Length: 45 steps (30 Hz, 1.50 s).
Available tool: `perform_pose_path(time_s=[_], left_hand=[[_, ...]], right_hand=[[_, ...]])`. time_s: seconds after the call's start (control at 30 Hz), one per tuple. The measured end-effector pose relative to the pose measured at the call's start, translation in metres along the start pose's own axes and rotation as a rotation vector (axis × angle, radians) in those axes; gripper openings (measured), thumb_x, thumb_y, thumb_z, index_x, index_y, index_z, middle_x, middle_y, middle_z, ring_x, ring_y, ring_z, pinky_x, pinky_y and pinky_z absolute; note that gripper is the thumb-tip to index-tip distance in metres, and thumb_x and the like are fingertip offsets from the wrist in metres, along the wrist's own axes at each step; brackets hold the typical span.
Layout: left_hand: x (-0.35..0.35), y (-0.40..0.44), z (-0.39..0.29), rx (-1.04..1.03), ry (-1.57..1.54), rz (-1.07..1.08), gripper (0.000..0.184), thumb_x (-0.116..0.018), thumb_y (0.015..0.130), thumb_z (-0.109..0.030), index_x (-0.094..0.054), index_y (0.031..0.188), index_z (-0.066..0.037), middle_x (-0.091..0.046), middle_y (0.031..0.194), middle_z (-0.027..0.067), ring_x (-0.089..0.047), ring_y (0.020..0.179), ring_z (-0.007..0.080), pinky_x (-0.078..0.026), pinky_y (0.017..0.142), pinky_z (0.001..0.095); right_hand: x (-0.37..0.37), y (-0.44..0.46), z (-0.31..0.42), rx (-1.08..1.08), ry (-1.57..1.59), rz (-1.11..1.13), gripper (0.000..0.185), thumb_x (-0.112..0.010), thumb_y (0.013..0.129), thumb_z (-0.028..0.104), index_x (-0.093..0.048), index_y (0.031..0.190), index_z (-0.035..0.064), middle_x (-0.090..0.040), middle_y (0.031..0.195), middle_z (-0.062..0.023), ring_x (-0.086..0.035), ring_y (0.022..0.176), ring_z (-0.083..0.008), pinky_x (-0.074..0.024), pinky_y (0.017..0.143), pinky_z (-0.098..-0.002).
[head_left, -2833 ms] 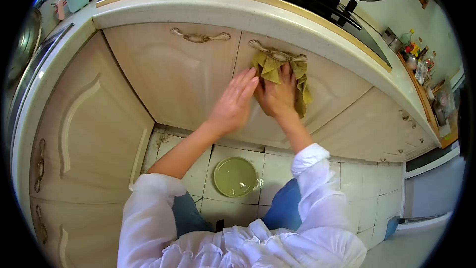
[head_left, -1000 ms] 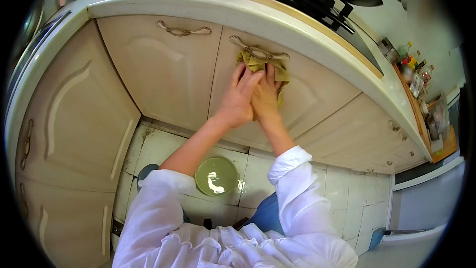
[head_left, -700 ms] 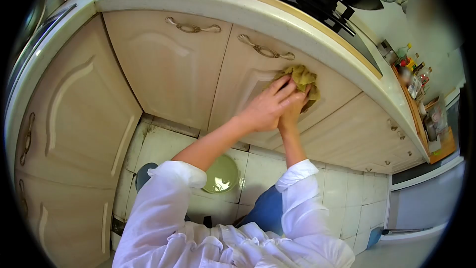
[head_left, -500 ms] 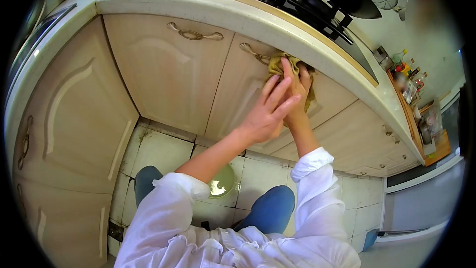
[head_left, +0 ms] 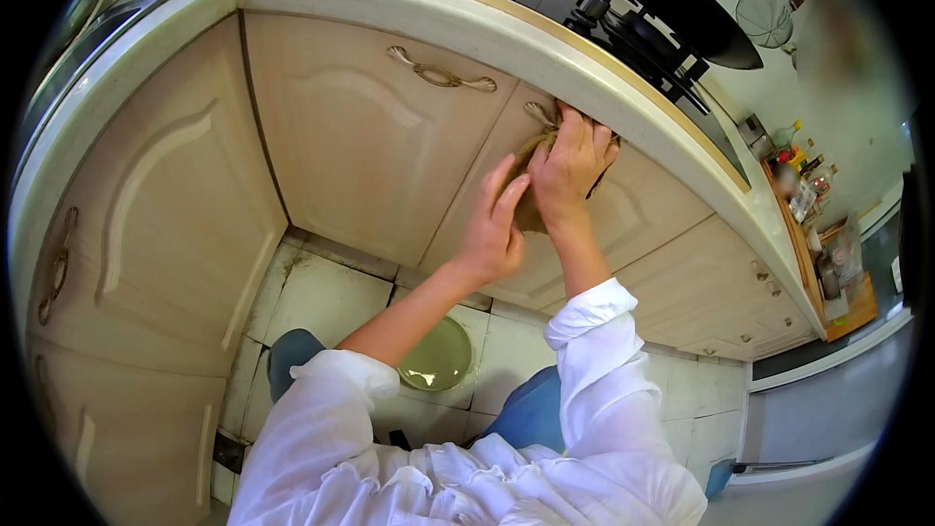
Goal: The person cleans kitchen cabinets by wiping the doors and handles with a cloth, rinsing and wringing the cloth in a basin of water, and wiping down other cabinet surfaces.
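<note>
**Cloth [head_left: 529,148] at the cabinet handle [head_left: 539,115]**

The right hand [head_left: 573,168] is clamped on the olive cloth, at this handle. The left hand [head_left: 495,232] is just to the left, its fingers bent and apart; I cannot tell if it touches the cloth. A green basin [head_left: 438,356] stands near, on the floor [head_left: 329,297].

A crumpled olive cloth [head_left: 530,148] lies bunched under the right hand [head_left: 568,164] at the cabinet handle [head_left: 537,114]

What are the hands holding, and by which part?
A cloth, in the right hand, bunched at the door handle; the gripped part is hidden. Whether the left hand grips it too can't be told.
</note>
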State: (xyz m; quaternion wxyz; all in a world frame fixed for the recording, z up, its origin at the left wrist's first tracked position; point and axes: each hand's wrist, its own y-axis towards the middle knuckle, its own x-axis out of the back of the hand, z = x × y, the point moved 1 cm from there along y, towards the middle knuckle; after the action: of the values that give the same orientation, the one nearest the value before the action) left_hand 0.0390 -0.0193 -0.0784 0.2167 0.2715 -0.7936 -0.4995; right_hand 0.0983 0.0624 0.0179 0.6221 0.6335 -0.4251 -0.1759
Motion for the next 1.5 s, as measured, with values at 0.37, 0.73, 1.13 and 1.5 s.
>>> perform_pose_path(time_s=[0.37,0.73,1.13,1.5], left_hand=[[-0.04,-0.025,-0.001,0.092,-0.044,-0.081,0.073,-0.047,0.066,0.013,-0.032,0.137,0.002,-0.033,0.141,0.0269,-0.036,0.128,0.044,-0.032,0.106,0.0467],[-0.032,-0.061,0.007,0.1,0.094,0.035,0.077,-0.044,0.069,0.012,-0.019,0.142,0.006,-0.022,0.148,0.0265,-0.02,0.138,0.0445,-0.021,0.112,0.0475],[-0.044,-0.052,0.027,0.199,0.112,0.153,0.1,-0.052,0.061,0.007,0.0,0.146,0.003,-0.002,0.151,0.0305,-0.003,0.139,0.0494,-0.007,0.113,0.0532],[-0.055,-0.162,0.082,0.359,0.235,0.389,0.114,-0.074,0.064,-0.012,0.004,0.146,0.0,0.009,0.147,0.0354,0.001,0.138,0.0514,-0.011,0.112,0.0521]], right_hand=[[0.02,-0.038,-0.093,0.399,0.051,0.236,0.053,-0.057,0.078,0.01,-0.049,0.13,0.0078,-0.061,0.107,-0.009,-0.053,0.107,-0.0309,-0.0392,0.089,-0.0455],[-0.04,-0.099,0.003,0.209,0.156,0.425,0.059,-0.051,0.088,0.031,-0.036,0.141,0.0114,-0.051,0.129,-0.0134,-0.038,0.125,-0.0396,-0.0296,0.099,-0.0554],[-0.037,-0.114,-0.012,0.425,0.147,0.541,0.043,-0.054,0.079,0.024,-0.055,0.119,0.0098,-0.052,0.123,-0.0098,-0.046,0.115,-0.0275,-0.0382,0.097,-0.0405],[-0.077,-0.207,-0.013,0.254,0.492,0.761,0.042,-0.056,0.079,0.022,-0.057,0.119,0.009,-0.056,0.12,-0.0094,-0.048,0.114,-0.0282,-0.039,0.099,-0.0372]])
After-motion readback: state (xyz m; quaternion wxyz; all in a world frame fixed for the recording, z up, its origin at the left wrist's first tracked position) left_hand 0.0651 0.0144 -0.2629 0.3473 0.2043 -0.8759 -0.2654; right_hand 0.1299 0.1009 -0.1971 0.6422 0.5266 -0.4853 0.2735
